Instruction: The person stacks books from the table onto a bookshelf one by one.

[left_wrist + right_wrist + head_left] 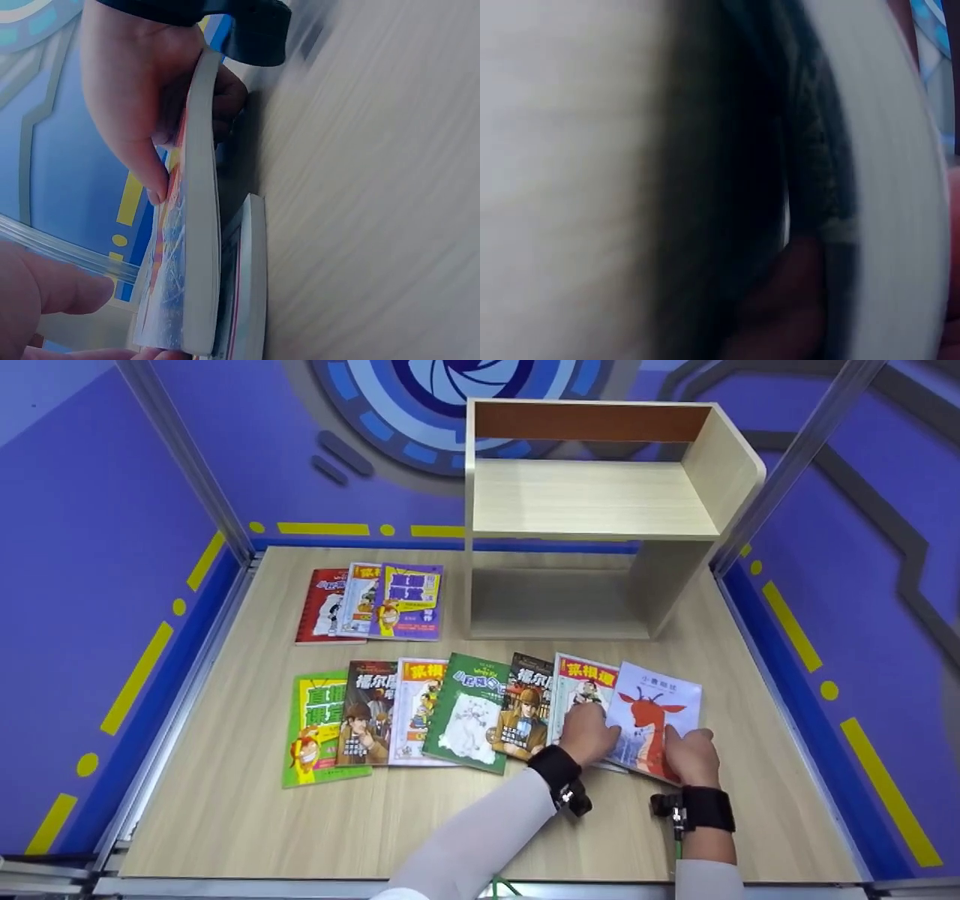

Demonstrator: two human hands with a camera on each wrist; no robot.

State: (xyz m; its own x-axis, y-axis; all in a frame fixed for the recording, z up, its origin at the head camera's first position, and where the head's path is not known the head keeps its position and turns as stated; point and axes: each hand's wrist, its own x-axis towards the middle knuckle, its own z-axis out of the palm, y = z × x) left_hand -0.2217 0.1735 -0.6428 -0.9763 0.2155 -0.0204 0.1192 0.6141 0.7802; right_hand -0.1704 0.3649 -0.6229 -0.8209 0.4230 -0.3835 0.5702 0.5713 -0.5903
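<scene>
A pale blue book (656, 716) with a red deer on its cover lies at the right end of the front row, its near edge raised. My right hand (691, 757) grips its right side, thumb (146, 169) on the cover and fingers curled underneath. In the right wrist view the thick page block (892, 180) fills much of the picture. My left hand (590, 733) is at the book's left edge, fingertips at that edge and thumb (79, 292) held off the cover. Under that hand a white comic book (585, 679) with a red title is partly covered.
Leftward, several overlapping books make up the front row, among them a green book (469, 716) and a lime-green one (315, 735). Behind, a purple book (409, 604) overlaps two others. A two-tier wooden shelf (592, 499) stands at the back right of the table (337, 832).
</scene>
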